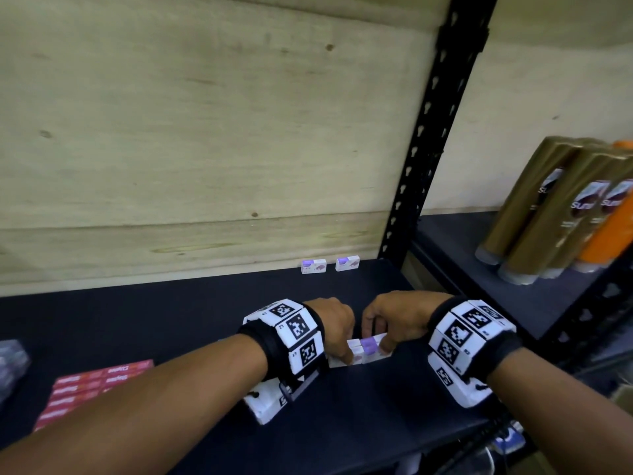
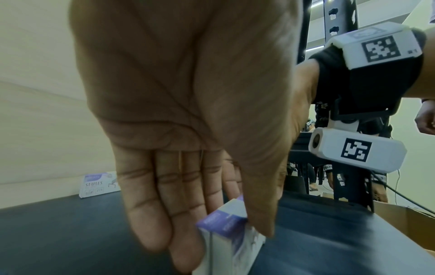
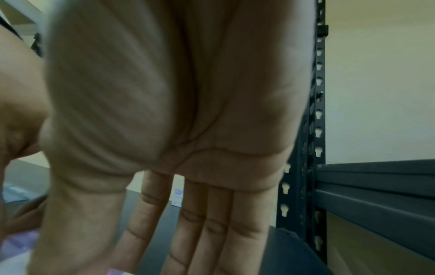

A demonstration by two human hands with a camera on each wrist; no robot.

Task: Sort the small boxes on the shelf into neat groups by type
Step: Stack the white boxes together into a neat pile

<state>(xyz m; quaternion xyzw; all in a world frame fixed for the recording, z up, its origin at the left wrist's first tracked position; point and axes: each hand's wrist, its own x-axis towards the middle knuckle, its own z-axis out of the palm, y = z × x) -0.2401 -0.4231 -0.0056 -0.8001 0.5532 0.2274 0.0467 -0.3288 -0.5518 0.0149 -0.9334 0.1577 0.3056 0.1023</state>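
Observation:
Near the front of the black shelf [image 1: 171, 323] my two hands meet over a short row of white-and-purple staple boxes [image 1: 363, 349]. My left hand [image 1: 342, 346] pinches the row's left end; in the left wrist view the thumb and fingers clamp a box [image 2: 231, 240]. From the right, my right hand [image 1: 380, 337] holds the other end, fingers over the far side and thumb on the near side. Only a blurred purple corner [image 3: 20, 243] shows in the right wrist view. Two more staple boxes [image 1: 313, 266] [image 1: 347, 263] stand apart at the back against the plywood wall.
Several red boxes [image 1: 92, 385] lie in a flat group at the shelf's front left. A black slotted upright [image 1: 424, 159] bounds the shelf on the right. Beyond it, gold and orange bottles [image 1: 548, 214] stand on a neighbouring shelf. Something grey and blurred sits at the far left edge [image 1: 10, 368].

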